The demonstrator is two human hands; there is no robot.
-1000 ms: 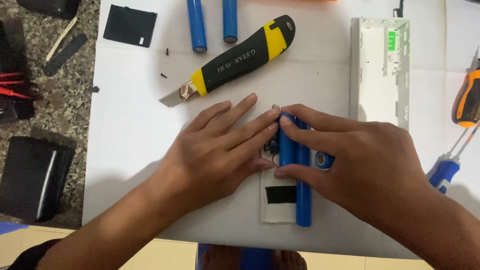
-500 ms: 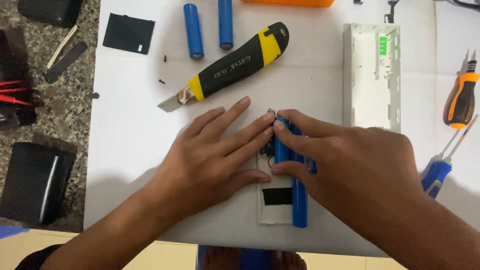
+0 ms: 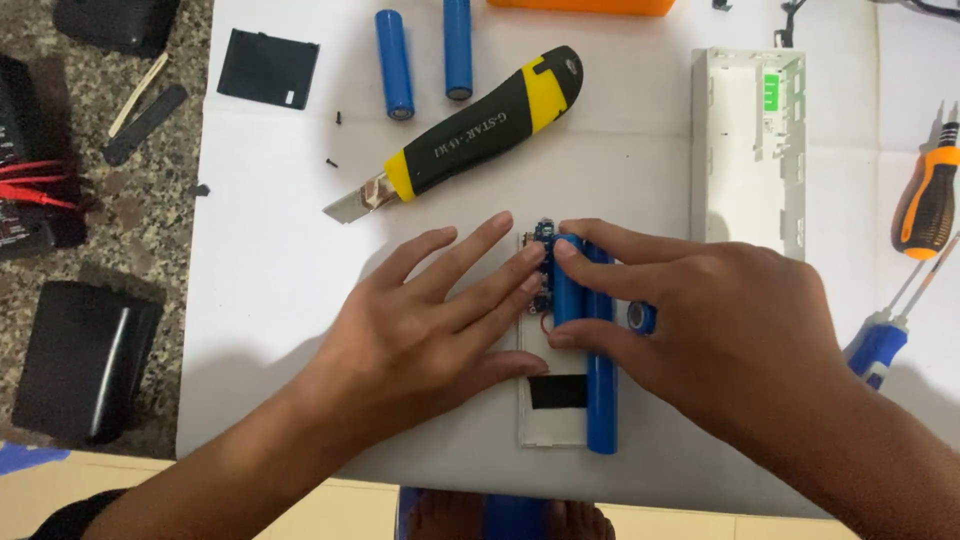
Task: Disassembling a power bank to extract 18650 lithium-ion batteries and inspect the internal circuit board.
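My right hand (image 3: 730,330) grips blue cylindrical battery cells (image 3: 598,390) that lie along a white plastic tray (image 3: 545,425) with a small circuit board (image 3: 545,235) at its far end. My left hand (image 3: 420,330) lies flat beside them, its fingertips pressing on the tray and touching the cells. A black patch shows on the tray under the cells.
A black-and-yellow utility knife (image 3: 470,135) with its blade out lies above the hands. Two loose blue cells (image 3: 395,65) lie at the top, a white casing (image 3: 750,140) to the right, screwdrivers (image 3: 925,200) at the far right, and black covers (image 3: 268,68) on the left.
Both hands and the cells keep the same hold; the view has shifted slightly. My left fingers have spread a little over the tray.
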